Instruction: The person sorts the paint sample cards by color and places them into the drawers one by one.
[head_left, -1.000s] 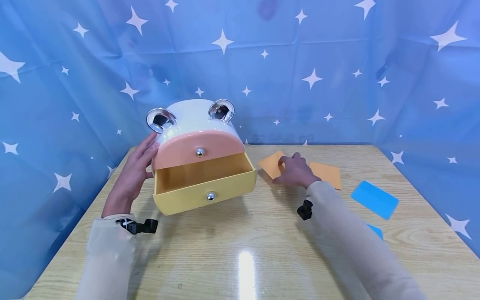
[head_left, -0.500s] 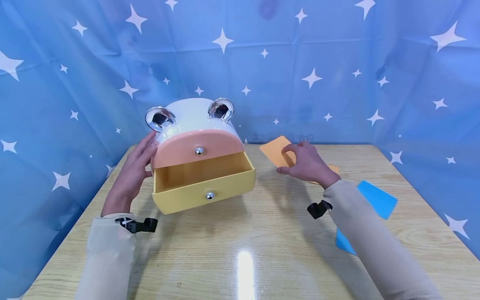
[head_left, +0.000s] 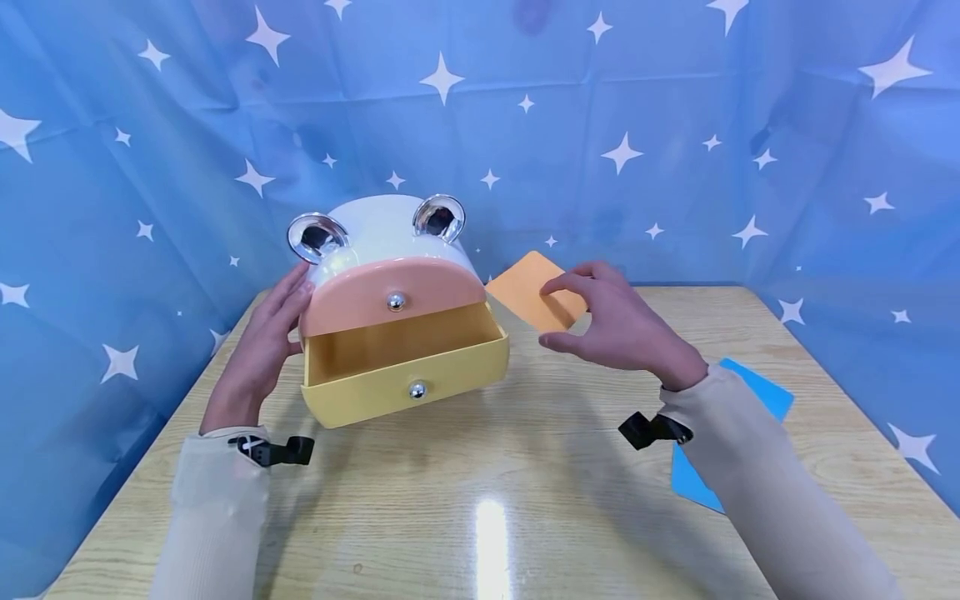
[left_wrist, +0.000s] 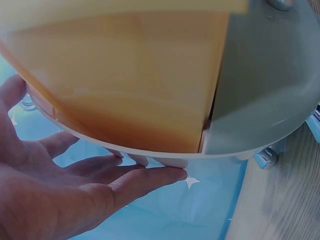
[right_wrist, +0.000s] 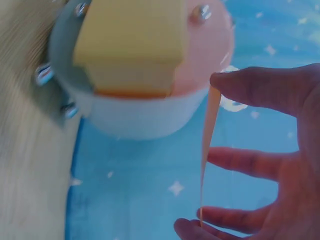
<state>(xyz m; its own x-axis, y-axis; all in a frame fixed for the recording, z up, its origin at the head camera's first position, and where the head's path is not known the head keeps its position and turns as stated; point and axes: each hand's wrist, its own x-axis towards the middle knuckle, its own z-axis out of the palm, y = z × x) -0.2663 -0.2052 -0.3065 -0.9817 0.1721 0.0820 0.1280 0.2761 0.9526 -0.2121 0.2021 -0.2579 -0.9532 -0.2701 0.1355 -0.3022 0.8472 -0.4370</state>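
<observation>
Blue cloth printed with white four-pointed stars hangs in soft folds behind and around a pale wood-grain bench. Above the bench, just beside the box on its right-hand side, an orange card is held up at a slant, thin, flat and matte, with rounded corners. The right hand pinches it between thumb and fingers; the wrist camera sees the card nearly edge-on, the thumb at its upper end and the other fingers spaced along it. That forearm reaches in diagonally from the lower right.

Glossy and dome-topped, the white box stands turned at an angle on the left of the bench. The left hand lies against its side, fingers spread wide and mostly straight, the arm coming up from below. Two shiny ringed eyes sit on top. Its half-round pink drawer is closed; the smooth yellow drawer below is pulled out. Each drawer front bears a round metallic knob.

Further right, partly covered by the right sleeve, two blue cards lie on the bench. Both cream sleeves have a black strap near the cuff.
</observation>
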